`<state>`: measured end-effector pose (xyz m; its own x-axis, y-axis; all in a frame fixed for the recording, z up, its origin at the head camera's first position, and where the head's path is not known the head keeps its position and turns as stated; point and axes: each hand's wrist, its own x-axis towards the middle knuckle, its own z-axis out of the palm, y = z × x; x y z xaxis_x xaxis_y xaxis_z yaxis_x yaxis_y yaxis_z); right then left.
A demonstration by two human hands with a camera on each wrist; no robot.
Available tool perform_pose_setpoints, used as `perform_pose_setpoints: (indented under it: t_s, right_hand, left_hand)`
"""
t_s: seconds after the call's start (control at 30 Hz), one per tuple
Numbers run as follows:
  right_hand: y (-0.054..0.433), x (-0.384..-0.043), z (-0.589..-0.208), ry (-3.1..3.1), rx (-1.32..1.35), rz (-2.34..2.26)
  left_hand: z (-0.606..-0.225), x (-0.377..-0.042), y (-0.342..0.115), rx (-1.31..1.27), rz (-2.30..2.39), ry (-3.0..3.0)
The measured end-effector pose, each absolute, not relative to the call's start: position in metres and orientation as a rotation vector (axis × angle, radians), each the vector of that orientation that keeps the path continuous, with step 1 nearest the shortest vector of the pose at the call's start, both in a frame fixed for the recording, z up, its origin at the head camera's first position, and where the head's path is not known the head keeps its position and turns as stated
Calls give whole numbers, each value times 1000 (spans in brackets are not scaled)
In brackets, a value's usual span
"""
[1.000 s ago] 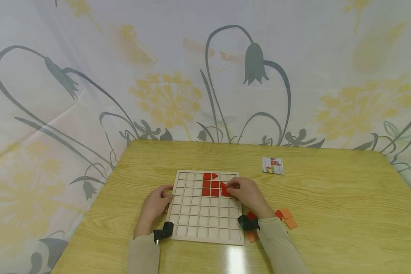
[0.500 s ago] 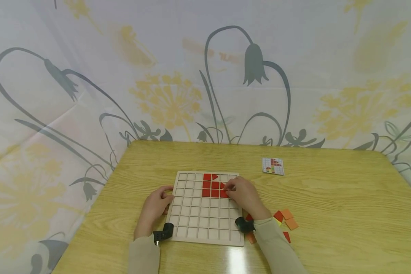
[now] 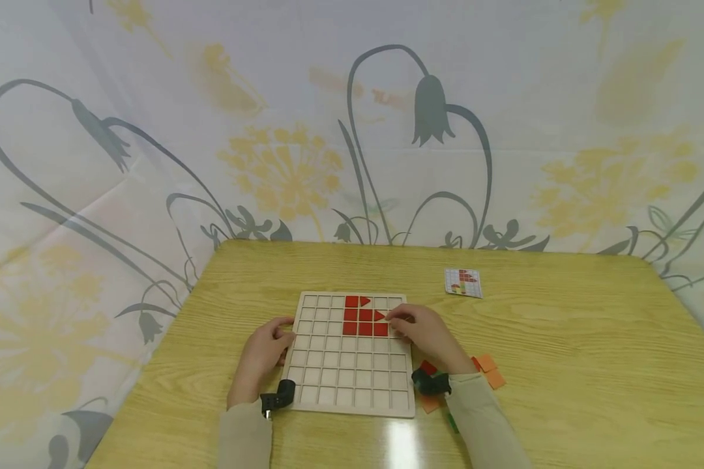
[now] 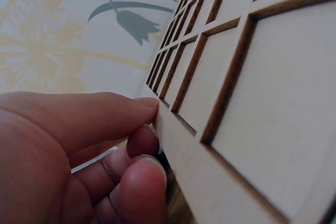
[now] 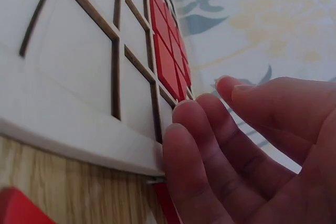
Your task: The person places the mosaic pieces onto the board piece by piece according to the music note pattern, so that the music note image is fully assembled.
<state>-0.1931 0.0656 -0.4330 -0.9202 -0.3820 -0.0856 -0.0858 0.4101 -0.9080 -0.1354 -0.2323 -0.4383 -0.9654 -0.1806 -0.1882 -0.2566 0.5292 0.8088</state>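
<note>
A wooden grid board (image 3: 343,371) lies flat on the table. My left hand (image 3: 262,352) holds its left edge; in the left wrist view the thumb (image 4: 105,116) touches the rim and the other fingers are curled beside it. Red square tiles (image 3: 366,329) fill several cells in the upper right part of the grid. Two red triangle tiles, one being the lower triangle (image 3: 379,315), point right at the ends of the upper rows. Over the board's right edge, my right hand (image 3: 425,333) has loosely bent fingers, thumb apart, with nothing between them in the right wrist view.
A small pattern card (image 3: 463,283) lies beyond the board to the right. Loose orange tiles (image 3: 495,378), a red tile (image 3: 427,367) and a green piece (image 3: 453,423) lie around the right forearm, partly hidden by it. A patterned cloth hangs behind the table.
A red square has gone from the right hand's fingers into the third row, beside the other squares. The right hand has let go and drawn slightly right. The left hand has stayed put.
</note>
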Motion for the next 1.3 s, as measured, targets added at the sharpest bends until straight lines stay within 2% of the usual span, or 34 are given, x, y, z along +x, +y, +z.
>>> perform_pose_setpoints:
  t_s: [0.3,1.0,1.3]
  right_hand:
    - [82,-194,-425,2500,-472,-1422]
    - [104,-198,-428,2608,-426,-1283]
    - [106,-196,-431,2635,-565,-1096]
  left_hand:
    - [-438,-135,-232,-386,1429,2680]
    - [-437,-136,-231,-391,1419,2667]
    - [-437,-136,-231,-412,1434,2670]
